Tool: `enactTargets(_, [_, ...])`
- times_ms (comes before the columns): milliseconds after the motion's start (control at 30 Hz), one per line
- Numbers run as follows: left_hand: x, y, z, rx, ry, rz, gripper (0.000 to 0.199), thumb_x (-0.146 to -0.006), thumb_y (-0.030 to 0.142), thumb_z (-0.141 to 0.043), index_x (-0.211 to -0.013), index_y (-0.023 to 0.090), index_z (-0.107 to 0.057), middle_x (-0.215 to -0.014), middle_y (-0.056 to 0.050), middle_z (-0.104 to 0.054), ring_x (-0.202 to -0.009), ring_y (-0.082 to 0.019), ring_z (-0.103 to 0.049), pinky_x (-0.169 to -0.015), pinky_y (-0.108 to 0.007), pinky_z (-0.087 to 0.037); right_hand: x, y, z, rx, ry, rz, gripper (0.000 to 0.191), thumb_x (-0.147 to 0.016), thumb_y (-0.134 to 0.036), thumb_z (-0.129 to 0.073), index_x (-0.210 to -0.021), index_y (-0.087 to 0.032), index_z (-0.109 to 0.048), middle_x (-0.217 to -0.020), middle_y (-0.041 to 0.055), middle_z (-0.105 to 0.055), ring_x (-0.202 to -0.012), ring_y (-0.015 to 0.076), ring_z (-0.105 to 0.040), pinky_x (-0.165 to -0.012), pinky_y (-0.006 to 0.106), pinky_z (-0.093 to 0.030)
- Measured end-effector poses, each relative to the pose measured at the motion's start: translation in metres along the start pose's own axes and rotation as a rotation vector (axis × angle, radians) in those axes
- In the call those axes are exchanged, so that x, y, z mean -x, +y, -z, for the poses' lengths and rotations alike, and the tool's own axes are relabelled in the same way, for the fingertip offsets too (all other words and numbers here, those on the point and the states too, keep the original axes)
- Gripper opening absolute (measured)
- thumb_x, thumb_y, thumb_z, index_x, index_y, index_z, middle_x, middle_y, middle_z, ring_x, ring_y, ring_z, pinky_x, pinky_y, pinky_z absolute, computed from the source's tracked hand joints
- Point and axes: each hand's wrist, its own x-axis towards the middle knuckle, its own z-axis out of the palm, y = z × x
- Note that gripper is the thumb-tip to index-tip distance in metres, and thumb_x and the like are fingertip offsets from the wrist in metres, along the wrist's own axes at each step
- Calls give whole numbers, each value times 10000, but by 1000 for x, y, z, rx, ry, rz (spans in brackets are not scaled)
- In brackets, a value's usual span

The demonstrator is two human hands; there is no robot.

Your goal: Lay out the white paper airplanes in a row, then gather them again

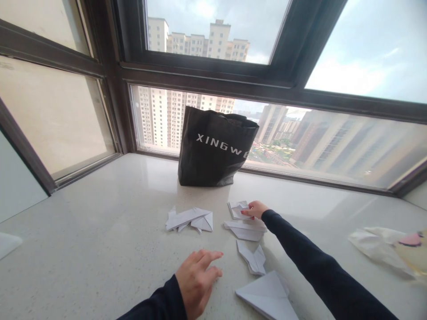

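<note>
My right hand [256, 210] reaches out to a small squarish folded white paper [235, 208], its fingers closed on the right edge; the paper lies on the white sill. Nearer to me hovers my left hand [199, 278], holding nothing, thumb and fingers apart. Below the squarish paper come a long folded paper [246, 231], a notched folded paper [252, 258] and a large pointed folded paper [268, 295], in a rough column. To their left sits a pile of folded paper pieces [191, 220], overlapping one another.
A black bag [213, 153] with white letters stands upright against the window at the back. Dark window frames [207, 75] border the pale sill [100, 249]. At the right lies a crumpled white wrapping [380, 249] beside a yellowish item [413, 253]. A white object [9, 243] lies at the left edge.
</note>
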Motion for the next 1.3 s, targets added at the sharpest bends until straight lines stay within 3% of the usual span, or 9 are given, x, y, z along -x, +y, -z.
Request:
enactTargets(233, [-2,-5,0,-61,71,36,430,-575,7,-413,-940,211,-515,-1180,-42,-477,-1007,-199,-457,-842,-366,-398,9,3,-5,67,254,-39,592,-576,-481,-627,-1053,-184,-439,-1064,137,-524,-1008,314,-456,-723,416,-333])
enactTargets(367, [-16,-34,12,-226,155,150,480,-608,13,-397,-1053,160,-498,-1219,-92,-446,-1109,-233,-390,-900,-406,-357,12,1,-9,45,294,-2,504,-612,-433,-618,-1044,-239,-444,-991,62,-563,-996,276,-459,-735,392,-330])
enactTargets(467, [-26,-58,23,-345,75,342,490,-658,17,-391,-1136,101,-457,-1254,-134,-419,-1156,-255,-354,-923,-419,-332,13,0,-8,7,309,-8,424,-627,-431,-608,-989,-249,-483,-878,25,-597,-924,258,-502,-703,370,-349])
enactTargets(733, [-28,-81,38,-268,8,494,290,-747,80,-405,-948,152,-600,-933,-88,-655,-852,-198,-604,-766,-312,-451,47,-2,10,-99,452,90,293,-795,-331,-415,-1069,-240,-466,-981,53,-558,-809,191,-553,-731,391,-370])
enactTargets(833, [-30,-82,55,-208,80,565,268,-804,194,-382,-918,177,-624,-837,-95,-676,-762,-235,-627,-683,-344,-471,74,-9,8,-132,435,209,266,-790,-326,-433,-1038,-254,-496,-958,26,-569,-791,161,-555,-766,370,-380])
enactTargets(933, [-39,-73,71,-114,202,567,347,-838,268,-317,-1022,133,-578,-970,-139,-631,-875,-268,-588,-757,-394,-435,100,-22,3,-263,366,412,246,-792,-332,-421,-981,-220,-532,-895,30,-576,-765,140,-551,-730,305,-419])
enactTargets(1000, [-49,-61,75,3,227,498,362,-846,280,-298,-1037,127,-565,-1015,-105,-617,-916,-218,-572,-801,-322,-427,112,-34,2,-439,305,521,285,-781,-360,-431,-991,-188,-520,-883,49,-571,-734,140,-549,-665,286,-444])
enactTargets(1167, [-77,-32,58,370,113,316,310,-813,295,-378,-897,139,-632,-815,-25,-681,-759,-151,-618,-685,-210,-476,120,-58,12,-809,58,548,339,-677,-430,-550,-861,-148,-516,-647,4,-563,-518,110,-527,-463,237,-439])
enactTargets(1300, [-92,-32,39,466,107,353,272,-769,271,-459,-905,101,-622,-789,-56,-684,-706,-168,-627,-627,-231,-494,112,-44,24,-785,52,444,339,-613,-464,-581,-729,-146,-561,-525,-16,-552,-479,104,-506,-418,214,-411])
